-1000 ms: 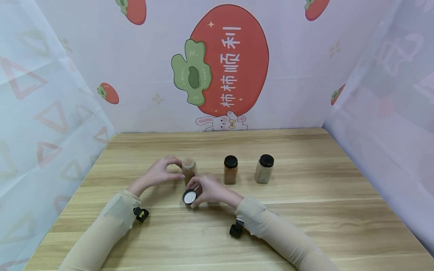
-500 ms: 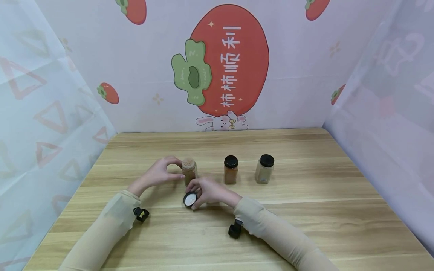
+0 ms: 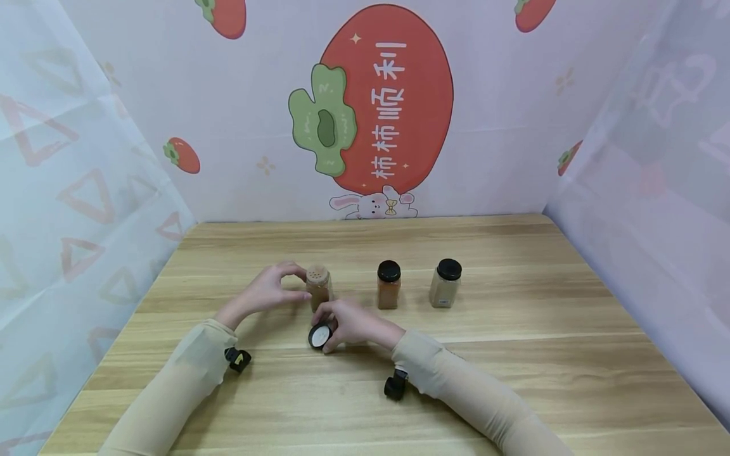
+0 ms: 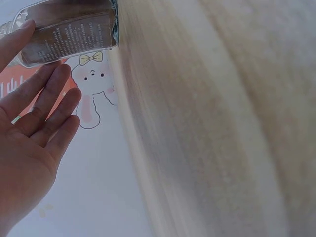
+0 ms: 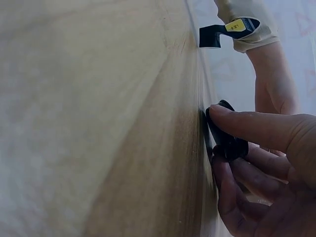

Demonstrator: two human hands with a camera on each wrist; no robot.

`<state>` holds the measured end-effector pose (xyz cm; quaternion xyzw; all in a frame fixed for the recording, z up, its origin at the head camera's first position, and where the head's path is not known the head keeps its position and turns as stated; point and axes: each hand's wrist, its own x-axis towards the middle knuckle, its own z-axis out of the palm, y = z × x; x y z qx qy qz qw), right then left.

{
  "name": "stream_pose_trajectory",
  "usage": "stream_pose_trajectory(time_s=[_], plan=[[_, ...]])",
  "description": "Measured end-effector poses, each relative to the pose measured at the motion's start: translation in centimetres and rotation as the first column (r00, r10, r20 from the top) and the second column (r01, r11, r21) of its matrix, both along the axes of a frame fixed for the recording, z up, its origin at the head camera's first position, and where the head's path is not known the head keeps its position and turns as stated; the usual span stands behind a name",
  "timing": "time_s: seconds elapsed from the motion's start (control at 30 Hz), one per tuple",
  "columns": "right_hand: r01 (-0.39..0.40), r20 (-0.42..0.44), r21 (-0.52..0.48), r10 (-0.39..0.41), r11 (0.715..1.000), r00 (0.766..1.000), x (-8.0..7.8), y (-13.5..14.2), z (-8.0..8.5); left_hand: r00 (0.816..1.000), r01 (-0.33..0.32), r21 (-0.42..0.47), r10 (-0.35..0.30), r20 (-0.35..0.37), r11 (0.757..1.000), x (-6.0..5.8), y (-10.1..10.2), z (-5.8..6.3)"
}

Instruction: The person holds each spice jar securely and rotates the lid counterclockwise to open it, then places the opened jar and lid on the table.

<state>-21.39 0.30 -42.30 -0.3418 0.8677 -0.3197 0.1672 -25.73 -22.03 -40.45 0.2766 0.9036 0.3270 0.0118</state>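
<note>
An uncapped spice jar (image 3: 320, 295) of brown powder stands upright left of the table's middle, its perforated shaker top showing. My left hand (image 3: 268, 290) pinches it from the left, thumb and forefinger on opposite sides. In the left wrist view the clear jar (image 4: 69, 32) shows white print, and the other fingers lie loosely extended. Just in front of the jar, my right hand (image 3: 355, 322) holds a black lid (image 3: 320, 336) between thumb and fingers. The lid is tilted, with its white liner facing up toward the head camera. In the right wrist view the lid (image 5: 232, 143) is close to the tabletop.
Two more spice jars with black lids on stand to the right: one with orange-brown powder (image 3: 388, 292), one with pale contents (image 3: 443, 291). A wooden table (image 3: 513, 367) lies beneath, with printed cloth (image 3: 239, 126) behind it and along both sides.
Over the first half second my right hand lowered the lid slightly toward the table's near side. Since then it is almost still. My left hand and the jar have stayed put.
</note>
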Motion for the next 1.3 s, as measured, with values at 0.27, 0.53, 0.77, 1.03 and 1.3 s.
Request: stream_pose_trajectory(time_s=[0.27,0.53,0.77,1.03,1.3], plan=[[-0.010,-0.028,0.025,0.011,1.000,1.000,-0.01,-0.06,0.06,1.000,-0.010,-0.001,0.010,0.013,1.000,0.03,0.03,0.15],[-0.001,-0.022,0.030,0.002,1.000,1.000,-0.11,-0.09,-0.19,1.000,0.010,0.005,-0.010,-0.005,1.000,0.04,0.09,0.04],[0.003,0.017,-0.008,-0.002,1.000,1.000,-0.19,-0.19,-0.38,1.000,0.011,0.012,-0.011,-0.008,1.000,-0.02,0.05,-0.06],[0.005,0.020,-0.012,-0.005,1.000,1.000,-0.12,-0.24,-0.26,1.000,0.020,0.013,-0.020,-0.006,1.000,0.03,0.12,0.02],[0.017,0.073,-0.029,-0.015,0.999,0.997,-0.18,0.00,-0.11,1.000,0.012,0.025,-0.012,-0.001,1.000,0.24,0.14,0.17]])
